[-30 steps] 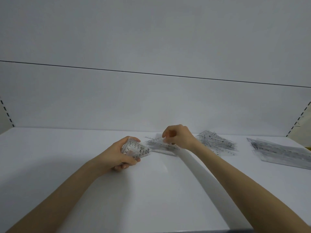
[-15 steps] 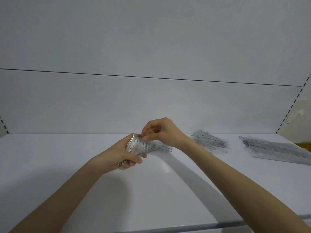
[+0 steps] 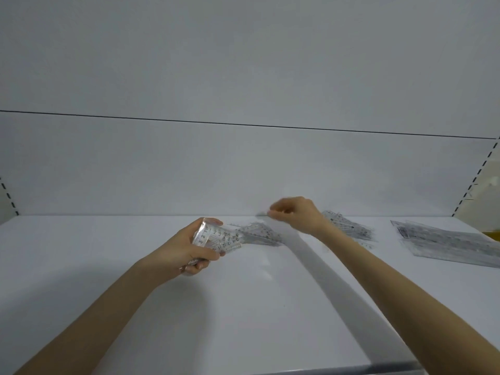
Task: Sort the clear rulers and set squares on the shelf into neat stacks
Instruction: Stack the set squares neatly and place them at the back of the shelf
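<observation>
The left hand (image 3: 189, 247) grips a bundle of clear set squares (image 3: 216, 236) just above the shelf (image 3: 108, 266). The right hand (image 3: 297, 216) has left that bundle since 0.5 s ago and now hangs beyond the loose pile (image 3: 259, 235), fingers curled. Whether they pinch a piece cannot be told. Judgement: another piece is being fetched, and sorting is unfinished.

The left forearm (image 3: 108, 301) and right forearm (image 3: 392, 280) are bare. A thin ring (image 3: 180, 269) seems to glint on the left hand (image 3: 186, 247).

I see a white shelf (image 3: 243, 307). A loose pile of clear set squares (image 3: 261, 235) lies between my left hand (image 3: 189, 247) and right hand (image 3: 295, 215). A second pile (image 3: 351, 230) sits just past the right wrist, and a stack of rulers (image 3: 446, 244) lies well right of it.
</observation>
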A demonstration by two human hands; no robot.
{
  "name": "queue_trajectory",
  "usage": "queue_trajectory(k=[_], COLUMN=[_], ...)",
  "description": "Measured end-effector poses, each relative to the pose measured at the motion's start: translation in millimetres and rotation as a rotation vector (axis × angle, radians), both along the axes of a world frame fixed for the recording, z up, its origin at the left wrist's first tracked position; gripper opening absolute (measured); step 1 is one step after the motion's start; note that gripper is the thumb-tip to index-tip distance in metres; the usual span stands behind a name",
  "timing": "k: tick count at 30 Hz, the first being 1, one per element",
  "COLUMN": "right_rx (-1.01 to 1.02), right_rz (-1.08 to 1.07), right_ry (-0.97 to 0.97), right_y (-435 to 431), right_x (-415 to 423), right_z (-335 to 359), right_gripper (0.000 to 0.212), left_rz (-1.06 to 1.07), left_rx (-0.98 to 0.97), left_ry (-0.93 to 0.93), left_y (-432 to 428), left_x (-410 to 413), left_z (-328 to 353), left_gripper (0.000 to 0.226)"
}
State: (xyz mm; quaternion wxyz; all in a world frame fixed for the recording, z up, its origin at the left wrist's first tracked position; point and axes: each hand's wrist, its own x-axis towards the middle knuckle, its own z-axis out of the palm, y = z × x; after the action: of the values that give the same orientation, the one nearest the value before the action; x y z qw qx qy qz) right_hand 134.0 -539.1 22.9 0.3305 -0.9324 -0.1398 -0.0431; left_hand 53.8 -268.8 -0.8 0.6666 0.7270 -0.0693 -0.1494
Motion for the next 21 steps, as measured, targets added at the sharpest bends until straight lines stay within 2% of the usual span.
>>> queue_trajectory(k=[2,4,7,10,13,16,21], right_rx=[-0.208,-0.23,-0.155,-0.053,0.007,0.095,0.376], right_rz=[0.006,-0.012,-0.044,-0.077,-0.107,-0.148,-0.116], right_ry=[0.13,0.142,0.103,0.138,0.134,0.095,0.154], right_y=[-8.2,-5.3,-0.1,-2.1,-7.2,-15.6,-34.2], right_x=[1.8,1.5,2.2,2.1,1.1,0.1,-11.1], right_z=[-18.6,-31.3,-35.9,-33.3,-32.5,-33.1,-21.7], right_gripper=[0.055,0.056,0.034,0.022,0.023,0.004,0.011], left_rz=[0.006,0.011,0.037,0.046,0.039,0.051,0.038], left_rx=[-0.001,0.003,-0.001,-0.016,-0.025,-0.033,-0.074], left_ry=[0.004,0.01,0.023,0.037,0.04,0.042,0.066], left_y=[3.6,4.6,4.3,3.5,2.1,1.0,-1.5], left_x=[0.6,1.4,2.4,2.5,2.7,3.7,8.6], left_z=[-1.5,-2.1,0.6,2.2,0.1,-2.4,-6.6], left_gripper=[0.057,0.058,0.061,0.062,0.06,0.059,0.058])
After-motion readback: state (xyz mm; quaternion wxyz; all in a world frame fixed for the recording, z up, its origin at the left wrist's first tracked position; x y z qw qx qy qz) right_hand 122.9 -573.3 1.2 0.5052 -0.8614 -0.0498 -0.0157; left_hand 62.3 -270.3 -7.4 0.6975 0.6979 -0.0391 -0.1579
